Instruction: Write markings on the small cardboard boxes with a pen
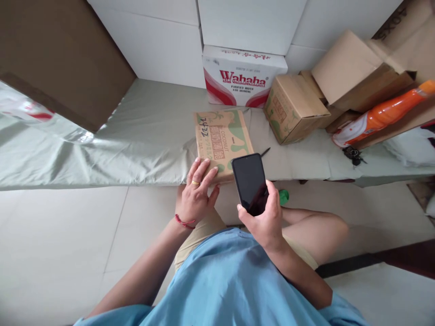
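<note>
My right hand [263, 213] is closed round a black smartphone [250, 181], its dark screen tilted up toward me. Fingers stretched out, my left hand [199, 188] rests on the near edge of a flat brown cardboard box [224, 136]. That box has green printing, the word COCONUT and handwritten digits on top. A dark pen [265, 151] lies beside the box, partly hidden behind the phone.
A green cloth [152, 136] covers the bench. Behind stand a Wahaha carton [244, 77], a small coconut box [294, 108] and stacked cartons [350, 68]. An orange bottle [384, 113] and keys [353, 155] lie right; a large brown box [68, 54] stands left.
</note>
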### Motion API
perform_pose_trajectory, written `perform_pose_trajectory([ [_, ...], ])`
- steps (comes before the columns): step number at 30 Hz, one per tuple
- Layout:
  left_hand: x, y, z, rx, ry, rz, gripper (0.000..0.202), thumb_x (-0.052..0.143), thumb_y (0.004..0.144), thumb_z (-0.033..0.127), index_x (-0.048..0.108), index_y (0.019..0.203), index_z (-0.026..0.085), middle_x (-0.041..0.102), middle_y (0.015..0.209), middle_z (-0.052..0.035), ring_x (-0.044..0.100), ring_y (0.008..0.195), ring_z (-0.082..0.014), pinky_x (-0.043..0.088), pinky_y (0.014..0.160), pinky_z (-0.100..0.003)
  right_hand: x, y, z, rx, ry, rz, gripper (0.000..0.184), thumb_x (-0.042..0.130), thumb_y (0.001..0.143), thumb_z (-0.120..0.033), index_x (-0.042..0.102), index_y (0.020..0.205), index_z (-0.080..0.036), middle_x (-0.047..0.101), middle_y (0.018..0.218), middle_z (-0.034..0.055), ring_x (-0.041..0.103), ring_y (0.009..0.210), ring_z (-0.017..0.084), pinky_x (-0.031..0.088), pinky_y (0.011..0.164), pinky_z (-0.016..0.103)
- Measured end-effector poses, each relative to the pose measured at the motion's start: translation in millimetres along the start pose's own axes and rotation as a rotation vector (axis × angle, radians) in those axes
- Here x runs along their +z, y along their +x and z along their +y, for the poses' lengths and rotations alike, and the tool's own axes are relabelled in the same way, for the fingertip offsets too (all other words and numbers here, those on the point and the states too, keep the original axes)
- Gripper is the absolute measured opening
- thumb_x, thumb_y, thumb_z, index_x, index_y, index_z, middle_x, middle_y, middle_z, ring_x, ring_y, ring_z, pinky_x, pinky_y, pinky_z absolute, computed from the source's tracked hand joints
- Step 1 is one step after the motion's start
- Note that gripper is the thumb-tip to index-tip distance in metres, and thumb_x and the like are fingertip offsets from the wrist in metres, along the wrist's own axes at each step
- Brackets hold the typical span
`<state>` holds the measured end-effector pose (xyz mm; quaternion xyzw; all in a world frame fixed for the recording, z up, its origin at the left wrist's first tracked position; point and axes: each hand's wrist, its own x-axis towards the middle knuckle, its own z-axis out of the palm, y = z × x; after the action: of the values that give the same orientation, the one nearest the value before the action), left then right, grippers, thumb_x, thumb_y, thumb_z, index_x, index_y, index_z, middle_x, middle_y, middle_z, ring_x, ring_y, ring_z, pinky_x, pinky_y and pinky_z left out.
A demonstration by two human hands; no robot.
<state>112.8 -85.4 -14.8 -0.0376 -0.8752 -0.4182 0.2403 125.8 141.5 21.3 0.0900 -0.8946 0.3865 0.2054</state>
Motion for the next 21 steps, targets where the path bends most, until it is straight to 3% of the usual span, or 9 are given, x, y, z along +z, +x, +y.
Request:
perform_pose_trajectory([
  [9,0.7,-2,-3,0.095,0.029,-0.002,0.057,0.077,0.093,0.024,0.068,0.149,0.032,0.057,0.170,-0.0117,0.034,0.172,-0.0404,0.032,0.138,-0.068,-2,-2,-4,0.025,0.001,-0.009,0.088,0.082,0.084,-0.045,0.044,0.160,-0.020,0.067,0.134,0.0188,0.072,0.117,0.038,0.065,0.101,0.059],
  [15,-1.9,1,-2,0.022,-0.002,-0.020,0.054,0.081,0.091,0.029,0.071,0.144,0.031,0.058,0.168,-0.0116,0.034,0.171,-0.0430,0.032,0.138,-0.070,-7,-3,1,0.058,0.033,0.011,0.089,0.084,0.081,-0.047,0.047,0.158,-0.021,0.068,0.135,0.0183,0.072,0.123,0.039,0.063,0.104,0.058],
  [18,-6.2,0,2,0.024,-0.020,-0.036,0.057,0.082,0.090,0.032,0.068,0.145,0.031,0.057,0.168,-0.0125,0.036,0.170,-0.0431,0.033,0.137,-0.070,-16,5,27,0.191,0.057,0.005,0.093,0.086,0.079,-0.056,0.049,0.157,-0.020,0.071,0.133,0.0170,0.073,0.117,0.036,0.062,0.105,0.056],
  [21,-10.4,-9,5,-0.020,-0.095,0.032,0.067,0.084,0.091,0.033,0.059,0.153,0.031,0.051,0.170,-0.0156,0.044,0.165,-0.0404,0.044,0.132,-0.064,-28,28,78,0.403,-0.014,0.017,0.100,0.086,0.074,-0.064,0.051,0.156,-0.019,0.072,0.134,0.0174,0.074,0.111,0.034,0.060,0.106,0.056],
])
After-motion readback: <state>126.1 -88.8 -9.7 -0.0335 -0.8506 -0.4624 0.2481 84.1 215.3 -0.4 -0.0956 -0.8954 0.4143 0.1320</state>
